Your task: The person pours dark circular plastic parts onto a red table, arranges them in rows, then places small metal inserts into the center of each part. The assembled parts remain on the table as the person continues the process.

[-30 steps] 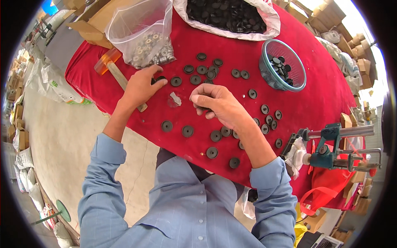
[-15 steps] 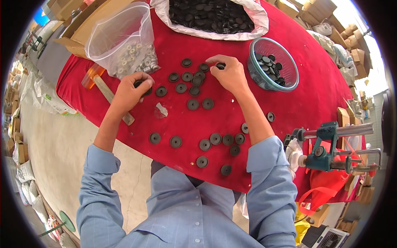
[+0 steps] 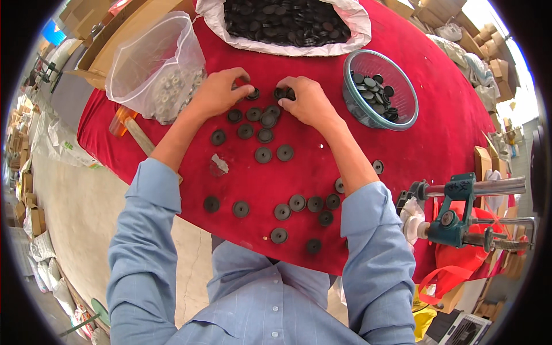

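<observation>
Round black grooved discs, like small wheels, lie scattered on the red cloth. At the upper left of the group, my left hand (image 3: 221, 92) is curled, its thumb and fingertips at the edge of one black disc (image 3: 253, 94). Its palm is hidden. My right hand (image 3: 306, 102) pinches black discs (image 3: 284, 93) just above the cloth, at the upper right of the group. Several loose discs (image 3: 265, 135) lie below and between my hands. Nearer to me is another spread of discs (image 3: 297, 202).
A white sack (image 3: 359, 29) of black discs lies at the far edge. Right of my right hand stands a clear tub (image 3: 409, 118) of black discs. A clear bag (image 3: 135, 75) of small metal parts, a hammer (image 3: 138, 135) and a green clamp-like tool (image 3: 454, 213) flank the work.
My left hand has moved right and farther away, from above the hammer to a disc at the group's edge. My right hand has shifted slightly left, to a neighbouring disc.
</observation>
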A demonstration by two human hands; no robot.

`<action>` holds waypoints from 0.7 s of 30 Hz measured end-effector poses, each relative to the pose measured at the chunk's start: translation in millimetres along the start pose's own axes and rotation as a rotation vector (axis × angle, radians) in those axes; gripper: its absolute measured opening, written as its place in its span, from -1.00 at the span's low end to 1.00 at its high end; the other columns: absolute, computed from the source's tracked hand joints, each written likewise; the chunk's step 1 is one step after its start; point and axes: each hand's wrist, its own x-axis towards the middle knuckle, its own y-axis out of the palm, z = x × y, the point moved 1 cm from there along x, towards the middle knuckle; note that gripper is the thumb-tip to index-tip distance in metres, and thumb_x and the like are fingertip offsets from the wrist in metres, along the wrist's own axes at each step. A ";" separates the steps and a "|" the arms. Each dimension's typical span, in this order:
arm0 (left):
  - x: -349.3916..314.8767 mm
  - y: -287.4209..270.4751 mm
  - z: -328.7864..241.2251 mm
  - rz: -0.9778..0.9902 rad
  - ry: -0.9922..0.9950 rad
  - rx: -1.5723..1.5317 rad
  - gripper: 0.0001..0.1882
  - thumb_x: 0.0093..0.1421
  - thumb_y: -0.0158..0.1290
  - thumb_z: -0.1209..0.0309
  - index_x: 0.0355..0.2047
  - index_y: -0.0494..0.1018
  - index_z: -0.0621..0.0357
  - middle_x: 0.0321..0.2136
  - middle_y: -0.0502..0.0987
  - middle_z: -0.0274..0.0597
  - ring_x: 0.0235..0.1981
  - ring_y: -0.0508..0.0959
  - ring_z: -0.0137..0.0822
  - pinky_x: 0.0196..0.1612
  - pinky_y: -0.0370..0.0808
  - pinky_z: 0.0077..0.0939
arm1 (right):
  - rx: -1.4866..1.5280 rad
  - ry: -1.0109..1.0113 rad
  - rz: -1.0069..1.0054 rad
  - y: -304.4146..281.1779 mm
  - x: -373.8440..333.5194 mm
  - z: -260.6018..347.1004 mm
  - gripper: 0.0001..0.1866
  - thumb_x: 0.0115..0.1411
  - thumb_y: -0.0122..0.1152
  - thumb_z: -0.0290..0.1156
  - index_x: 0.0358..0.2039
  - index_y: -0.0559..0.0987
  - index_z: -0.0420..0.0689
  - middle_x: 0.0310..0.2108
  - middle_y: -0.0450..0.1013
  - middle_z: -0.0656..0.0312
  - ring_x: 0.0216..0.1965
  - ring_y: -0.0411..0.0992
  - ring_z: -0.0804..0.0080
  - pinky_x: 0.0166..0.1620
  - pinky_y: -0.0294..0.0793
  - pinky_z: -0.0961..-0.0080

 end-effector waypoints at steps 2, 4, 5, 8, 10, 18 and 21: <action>9.9 12.7 7.3 -0.003 0.099 0.109 -0.59 0.28 0.30 0.18 0.00 0.58 0.18 -0.34 0.66 0.02 -0.25 0.70 0.02 -0.13 0.61 -0.07 | 0.145 -0.027 -0.070 -9.4 -1.3 0.5 -0.58 0.18 0.47 -0.35 0.06 0.71 -0.14 -0.11 0.67 -0.03 -0.06 0.65 0.04 0.09 0.60 0.20; 13.1 20.0 18.1 0.030 0.126 0.125 -0.58 0.23 0.33 0.21 0.00 0.58 0.16 -0.28 0.68 0.09 -0.15 0.69 0.10 -0.03 0.60 -0.03 | 0.327 0.028 -0.099 -29.1 -5.3 15.7 -0.58 0.15 0.49 -0.31 0.02 0.71 -0.16 -0.15 0.68 -0.06 -0.07 0.65 0.00 0.09 0.60 0.17; 13.8 20.5 18.7 0.048 0.115 0.129 -0.59 0.22 0.33 0.21 -0.01 0.58 0.17 -0.28 0.68 0.07 -0.16 0.69 0.08 -0.03 0.60 -0.05 | 0.413 0.056 -0.117 -43.4 -7.2 25.2 -0.58 0.13 0.49 -0.29 0.00 0.71 -0.17 -0.17 0.68 -0.08 -0.08 0.64 -0.02 0.09 0.60 0.15; 16.3 15.8 11.5 0.102 0.084 0.121 -0.61 0.21 0.33 0.25 -0.05 0.56 0.19 -0.26 0.67 0.02 -0.16 0.68 0.03 -0.04 0.60 -0.11 | 0.130 -0.078 -0.457 -92.3 -17.0 25.9 -0.60 0.16 0.47 -0.31 0.00 0.71 -0.18 -0.12 0.67 -0.07 -0.07 0.65 0.01 0.08 0.62 0.17; 19.0 10.9 3.3 0.136 0.069 0.091 -0.64 0.21 0.32 0.28 -0.08 0.54 0.22 -0.26 0.66 0.01 -0.17 0.67 0.01 -0.04 0.59 -0.13 | -0.031 -0.059 -0.627 -118.1 -22.5 6.1 -0.60 0.19 0.44 -0.30 0.02 0.71 -0.17 -0.05 0.64 -0.09 -0.04 0.64 -0.02 0.08 0.61 0.15; 40.5 3.2 -48.9 0.089 0.000 -0.393 -0.75 0.30 0.23 0.30 -0.09 0.61 0.15 -0.37 0.59 -0.34 -0.40 0.53 -0.51 -0.42 0.45 -0.54 | -0.275 0.168 -0.672 -149.7 -49.5 -44.1 -0.55 0.27 0.36 -0.33 0.13 0.66 -0.24 0.06 0.64 -0.09 0.13 0.61 -0.02 0.25 0.55 0.11; 61.0 13.6 -102.3 0.090 0.104 -0.508 -0.71 0.32 0.22 0.26 -0.03 0.66 0.13 -0.38 0.59 -0.39 -0.43 0.50 -0.58 -0.46 0.41 -0.61 | -0.048 0.203 -0.747 -161.1 -55.0 -30.1 -0.58 0.28 0.34 -0.36 0.12 0.67 -0.24 0.02 0.67 -0.07 0.08 0.66 0.05 0.19 0.59 0.18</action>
